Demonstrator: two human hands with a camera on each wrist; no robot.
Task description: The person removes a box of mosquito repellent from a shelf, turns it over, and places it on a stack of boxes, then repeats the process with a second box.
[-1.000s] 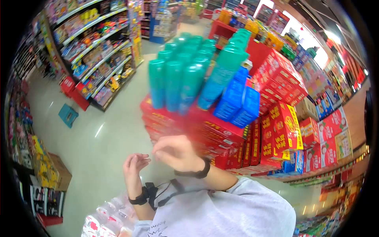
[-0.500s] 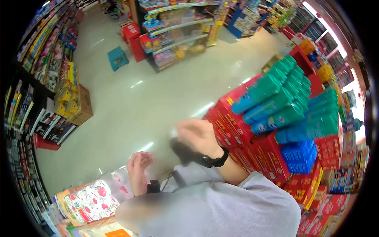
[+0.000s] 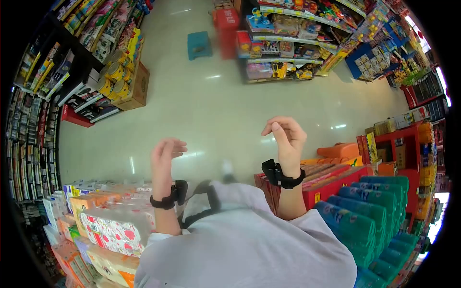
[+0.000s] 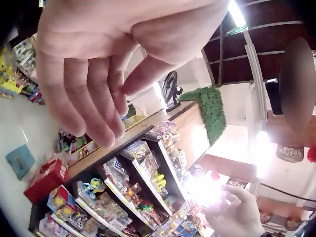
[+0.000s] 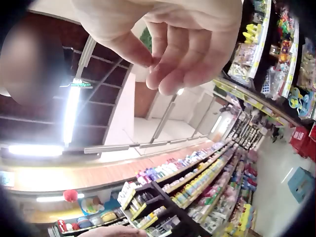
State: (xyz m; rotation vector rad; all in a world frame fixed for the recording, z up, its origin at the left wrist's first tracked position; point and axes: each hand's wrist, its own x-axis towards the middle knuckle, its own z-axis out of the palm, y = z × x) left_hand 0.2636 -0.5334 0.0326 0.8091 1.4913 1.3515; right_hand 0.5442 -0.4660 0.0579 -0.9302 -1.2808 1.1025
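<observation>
Both hands are held out in front of the body with nothing in them. My left hand [image 3: 165, 156], its fingers loosely bent, hovers beyond packs of tissue with a red flower print [image 3: 113, 234]. In the left wrist view the left fingers [image 4: 94, 103] hang relaxed. My right hand [image 3: 288, 139] is raised over the floor, thumb near the bent fingers. The right wrist view has the right fingers [image 5: 182, 61] loosely curled around no object. Stacked red boxes [image 3: 331, 187] and teal spray cans [image 3: 355, 221] stand to the right of that arm.
A teal step stool [image 3: 199, 45] sits on the floor ahead. Beyond it to the right rises a shelf of toys [image 3: 288, 43]. A carton of yellow cans [image 3: 139, 89] stands at the left, beside dark shelves [image 3: 29, 134]. A red display stand [image 3: 398, 158] is at the right.
My view has swung left, so the spray cans and red boxes now lie at the lower right. The right hand has moved away from the left hand, and both remain without objects.
</observation>
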